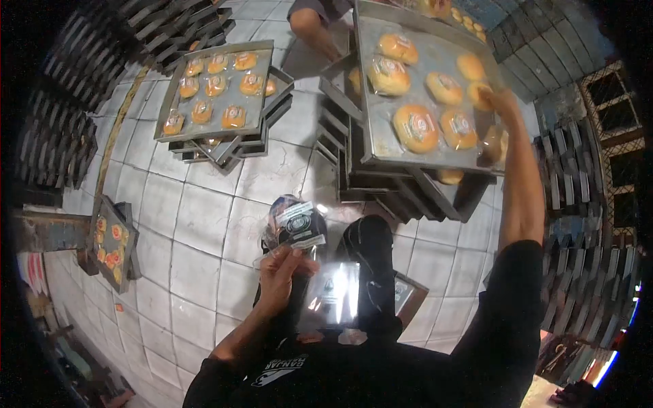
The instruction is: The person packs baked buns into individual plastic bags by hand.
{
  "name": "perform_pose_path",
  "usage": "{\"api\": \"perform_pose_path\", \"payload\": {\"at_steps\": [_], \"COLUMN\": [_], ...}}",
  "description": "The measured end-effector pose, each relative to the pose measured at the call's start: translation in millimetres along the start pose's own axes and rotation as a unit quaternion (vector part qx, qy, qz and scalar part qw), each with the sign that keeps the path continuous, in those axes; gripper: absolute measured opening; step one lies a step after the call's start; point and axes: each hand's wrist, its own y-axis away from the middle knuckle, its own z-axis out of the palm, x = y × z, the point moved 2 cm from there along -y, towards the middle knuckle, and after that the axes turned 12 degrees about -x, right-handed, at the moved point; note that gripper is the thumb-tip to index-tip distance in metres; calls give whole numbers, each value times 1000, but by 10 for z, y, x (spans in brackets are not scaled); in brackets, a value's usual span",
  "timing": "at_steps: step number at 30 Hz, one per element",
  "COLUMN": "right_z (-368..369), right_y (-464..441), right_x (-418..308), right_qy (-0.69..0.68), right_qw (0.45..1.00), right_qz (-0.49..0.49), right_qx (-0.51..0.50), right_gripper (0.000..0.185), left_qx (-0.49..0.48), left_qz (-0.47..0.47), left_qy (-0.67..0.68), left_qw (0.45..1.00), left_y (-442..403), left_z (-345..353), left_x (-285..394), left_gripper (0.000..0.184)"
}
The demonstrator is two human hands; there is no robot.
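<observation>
My left hand [280, 272] pinches a clear plastic bag [297, 223] with dark and white printing, held up over my knee. More printed clear bags [331, 292] lie on my lap. Stretched out to the right, my right hand [502, 107] is at the right side of a metal baking tray [408, 158], its fingers closed on a bun [480, 96]; the fingertips are blurred. Several golden buns share this tray. Some, like the front one [415, 128], sit in printed clear wrappers, while another bun [471, 66] looks bare.
The right tray tops a crisscross stack of trays [381, 194]. Another stack carries a tray [262, 102] of wrapped buns at left. A smaller tray [117, 272] of topped buns lies farther left. Another person's leg [309, 27] shows behind. Tray stacks [578, 292] line the walls.
</observation>
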Motion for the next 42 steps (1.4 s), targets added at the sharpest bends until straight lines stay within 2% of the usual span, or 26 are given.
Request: {"api": "perform_pose_path", "payload": {"at_steps": [1,2,4,8,9,10,11,13,15,16,18,19,20,21,22,24,25,28,31,32,33,34,36,38,41,42], "right_z": [-13,88,216,508,436,355,336,449,830,1089,1639,1921,2139,2343,2415,2521,2467,2321,2639,2792,2997,3120,3211,2993,2787,2787], "right_y": [161,244,407,619,795,1016,1298,2003,2877,3240,3989,4324,4453,4565,4539,4439,4469,4600,4700,4765,4833,4813,4680,4564,4460,4386], "right_x": [-238,-317,-428,-696,-898,-1127,-1430,-1871,-2234,-2360,-2563,-2706,-2681,-2600,-2489,-2294,-2338,-2590,-2719,-2773,-2776,-2769,-2740,-2787,-2880,-2895], "right_qy": [-31,-33,-124,-176,-186,-195,-277,-508,-638,-602,-350,-324,-218,-188,-91,-68,-91,12,-2,-5,-31,-41,49,46,66,69], "right_qw": [997,997,990,978,966,946,937,829,738,746,904,913,897,888,879,909,908,905,925,927,927,926,915,919,914,916], "right_qz": [61,66,-60,-105,-148,-189,-146,-234,-208,-242,-226,-241,-384,-420,-467,-394,-383,-405,-375,-373,-368,-370,-400,-391,-399,-395], "right_qx": [-35,-31,3,24,103,179,154,20,-72,-149,-92,-60,-36,-25,24,120,141,128,66,33,-61,-62,-15,-28,-32,-31], "right_gripper": [48,48,66,77,80,82,75,68,57,51,50,47,48,54,57,56,53,50,57,61,60,60,56,57,54,54], "left_qx": [2,0,3,-7,0,-30,-9,9,52,47,93,72,67,35,4,-34,-75,-99,-119,-132,-137,-129,-60,-63,-13,-99], "left_qz": [-7,-12,-26,-23,-24,35,25,27,34,41,7,10,20,23,23,-27,-56,-72,-60,-60,-77,-76,99,115,98,105], "left_qy": [6,12,6,26,53,98,145,195,227,228,249,260,249,235,222,215,204,260,317,347,369,363,252,156,207,303], "left_qw": [1000,1000,1000,999,998,994,989,980,972,972,964,963,966,971,975,976,974,958,939,927,916,920,961,979,973,942], "left_y": [-11,-23,-87,-105,-96,-91,-122,-260,-470,-556,-712,-793,-765,-735,-680,-424,-331,-59,-51,-97,-160,-95,0,318,86,-67], "left_z": [28,50,6,27,96,85,66,-13,-132,-151,-203,-220,-101,0,106,415,529,677,410,172,-88,-118,35,433,313,240], "left_x": [13,30,-30,37,114,112,152,256,279,291,264,226,266,284,283,418,466,421,286,228,186,105,-98,16,197,264], "left_gripper": [22,23,23,27,30,30,28,26,24,24,22,19,20,21,22,27,35,43,43,43,41,41,40,46,45,44]}}
